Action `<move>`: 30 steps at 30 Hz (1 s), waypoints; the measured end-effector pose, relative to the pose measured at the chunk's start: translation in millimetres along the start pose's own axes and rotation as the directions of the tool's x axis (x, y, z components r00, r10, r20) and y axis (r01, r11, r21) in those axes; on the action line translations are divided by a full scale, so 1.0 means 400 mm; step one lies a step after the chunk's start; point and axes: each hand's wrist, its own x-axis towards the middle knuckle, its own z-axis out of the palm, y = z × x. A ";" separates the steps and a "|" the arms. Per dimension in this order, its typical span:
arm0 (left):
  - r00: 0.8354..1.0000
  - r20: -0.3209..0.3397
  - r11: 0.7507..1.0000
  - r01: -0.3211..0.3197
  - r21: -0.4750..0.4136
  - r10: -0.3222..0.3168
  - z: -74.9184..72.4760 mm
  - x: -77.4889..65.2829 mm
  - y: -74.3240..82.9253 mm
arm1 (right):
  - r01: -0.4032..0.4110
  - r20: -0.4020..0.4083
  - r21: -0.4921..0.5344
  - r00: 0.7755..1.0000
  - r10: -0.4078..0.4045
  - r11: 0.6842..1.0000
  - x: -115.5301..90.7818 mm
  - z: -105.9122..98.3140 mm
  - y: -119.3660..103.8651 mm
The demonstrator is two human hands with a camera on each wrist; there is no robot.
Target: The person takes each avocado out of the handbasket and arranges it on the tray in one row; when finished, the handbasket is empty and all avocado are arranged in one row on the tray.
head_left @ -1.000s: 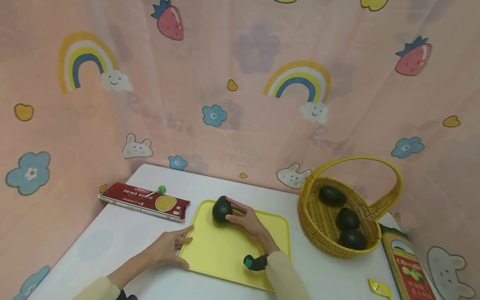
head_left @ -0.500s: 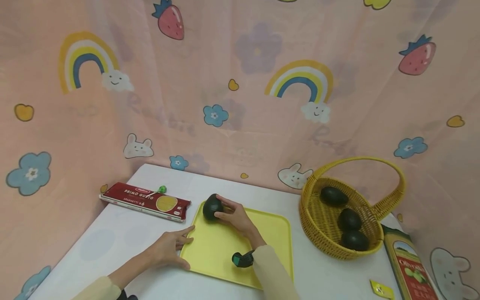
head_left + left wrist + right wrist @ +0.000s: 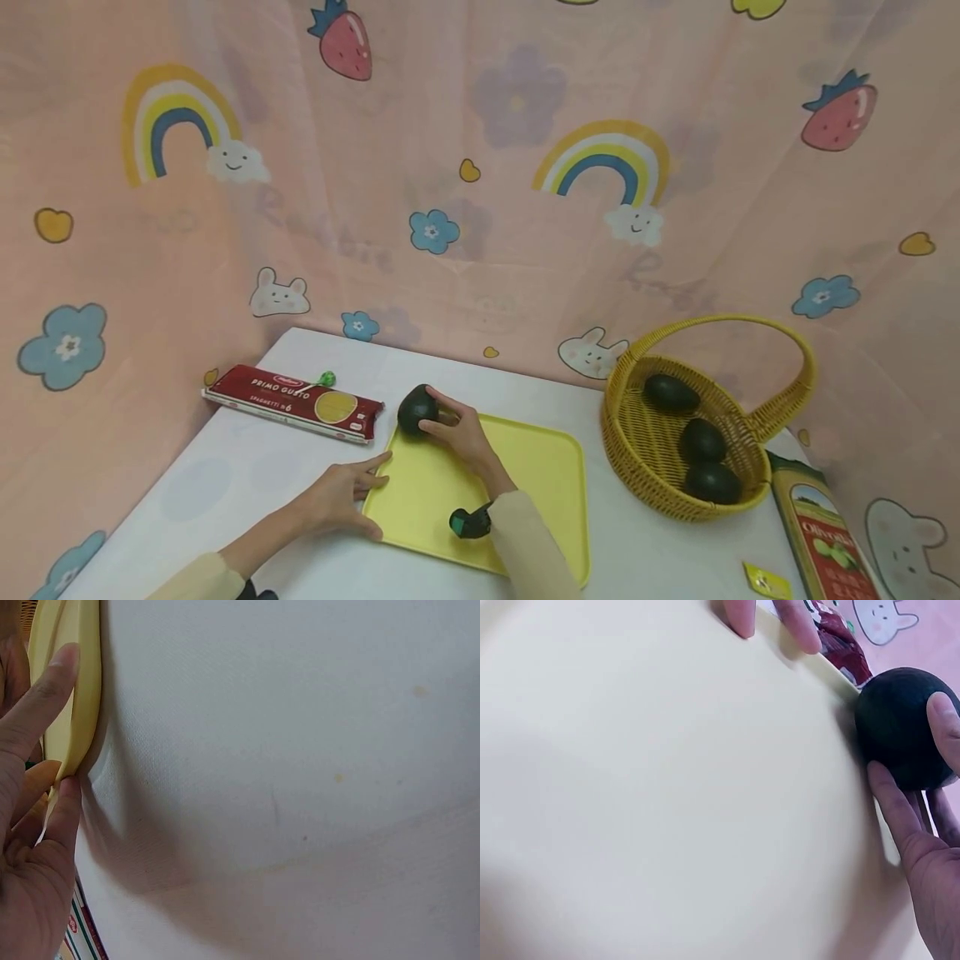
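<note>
At the far left corner of a yellow tray [image 3: 525, 467] is a dark avocado [image 3: 417, 410]. My right hand [image 3: 465, 437] grips the avocado from its right side; in the right wrist view, thumb and fingers lie around the avocado [image 3: 904, 727] close to the tray's rim. My left hand [image 3: 337, 497] holds the near left corner of the tray, its thumb on the front edge and its fingers against the left edge. Seen in the left wrist view, the left thumb lies over the rim of the tray [image 3: 88, 690]. Whether the avocado touches the tray is hard to tell.
A yellow wicker basket [image 3: 622, 446] with 3 avocados stands at the right. Left of the tray lies a red spaghetti pack [image 3: 292, 403] with a green lollipop [image 3: 327, 379] on it. An olive-picture package [image 3: 825, 533] and a small yellow packet [image 3: 767, 581] lie at the right.
My right hand has shifted left and slightly away from me with the avocado, over to the tray's far left corner. The left hand has stayed on the tray.
</note>
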 end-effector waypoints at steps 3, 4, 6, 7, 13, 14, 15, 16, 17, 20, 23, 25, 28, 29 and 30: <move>1.000 0.003 1.000 0.000 0.013 0.000 0.000 0.000 0.003 | 0.006 -0.017 -0.029 1.000 -0.007 1.000 0.000 0.007 -0.003; 1.000 0.005 1.000 0.002 0.016 -0.002 0.000 0.000 0.004 | 0.014 -0.020 -0.041 1.000 -0.015 0.999 0.000 0.008 -0.004; 1.000 0.005 1.000 0.002 0.019 -0.002 0.000 0.000 0.006 | 0.012 -0.034 -0.049 0.999 -0.013 0.999 0.002 0.010 -0.005; 1.000 0.005 1.000 0.003 0.018 -0.003 0.000 0.000 0.006 | 0.009 -0.039 -0.049 0.999 -0.011 0.999 0.003 0.010 -0.005; 1.000 0.008 1.000 0.003 0.014 -0.003 -0.003 -0.002 0.010 | 0.001 -0.051 -0.040 0.999 -0.003 0.999 0.008 0.006 0.000; 1.000 0.010 1.000 0.002 0.015 -0.002 -0.003 -0.002 0.010 | 0.001 -0.048 -0.038 0.999 -0.003 0.999 0.007 0.005 -0.001; 1.000 0.010 1.000 0.002 0.019 -0.002 -0.004 -0.003 0.010 | 0.002 -0.047 -0.038 0.999 -0.004 0.999 0.006 0.005 -0.001; 1.000 0.010 1.000 -0.001 0.022 0.001 -0.004 -0.003 0.010 | 0.001 -0.046 -0.034 0.999 -0.002 0.999 0.005 0.003 -0.003; 1.000 0.008 1.000 -0.003 0.024 0.003 -0.004 -0.003 0.010 | 0.002 -0.045 -0.033 0.999 -0.004 0.999 0.004 0.002 -0.005; 1.000 0.002 0.999 -0.011 0.033 0.011 -0.004 -0.002 0.007 | 0.006 -0.044 -0.032 0.999 -0.007 0.999 0.000 -0.003 -0.009; 1.000 -0.001 0.999 -0.010 0.031 0.011 -0.003 0.000 0.004 | 0.006 -0.043 -0.027 0.999 -0.007 1.000 -0.003 -0.008 -0.011; 1.000 -0.002 0.999 -0.009 0.033 0.009 -0.002 0.001 0.003 | 0.003 -0.043 -0.023 0.999 -0.004 1.000 -0.005 -0.012 -0.011; 1.000 -0.001 0.999 -0.005 0.035 0.005 0.000 0.001 0.003 | 0.005 -0.039 -0.017 0.999 -0.006 1.000 -0.009 -0.017 -0.010; 1.000 -0.002 0.999 -0.005 0.036 0.005 0.000 0.000 0.003 | 0.007 -0.038 -0.014 0.999 -0.007 1.000 -0.010 -0.018 -0.010; 1.000 -0.002 0.999 -0.005 0.038 0.005 0.001 0.000 0.003 | 0.009 -0.036 -0.012 0.999 -0.009 1.000 -0.010 -0.020 -0.010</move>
